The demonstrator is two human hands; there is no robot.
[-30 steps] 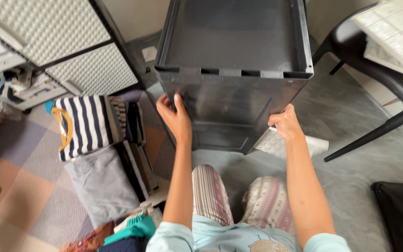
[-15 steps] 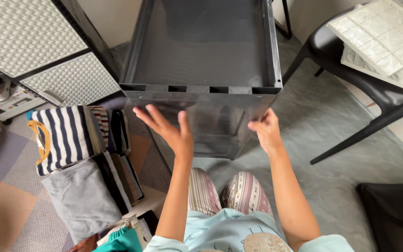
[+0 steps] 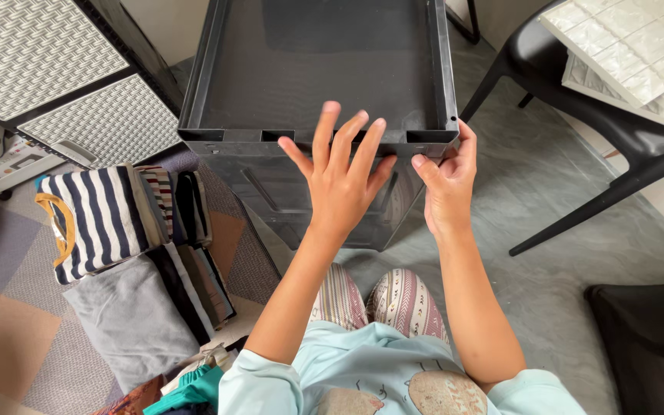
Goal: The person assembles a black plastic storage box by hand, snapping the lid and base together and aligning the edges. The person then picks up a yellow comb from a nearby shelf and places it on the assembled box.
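The right hand (image 3: 446, 184) gripped the empty black plastic cabinet's (image 3: 320, 69) front rim while the left hand (image 3: 340, 180) hovered, fingers spread.

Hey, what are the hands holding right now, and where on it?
The right hand grips the black cabinet at its top front right corner. The left hand is spread open, holding nothing.

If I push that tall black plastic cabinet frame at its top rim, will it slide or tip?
The tall black plastic cabinet frame looks hollow, so probably light. Tall and narrow, it may tip if pushed high. The right hand grips its corner; the left hand is spread open at the rim.
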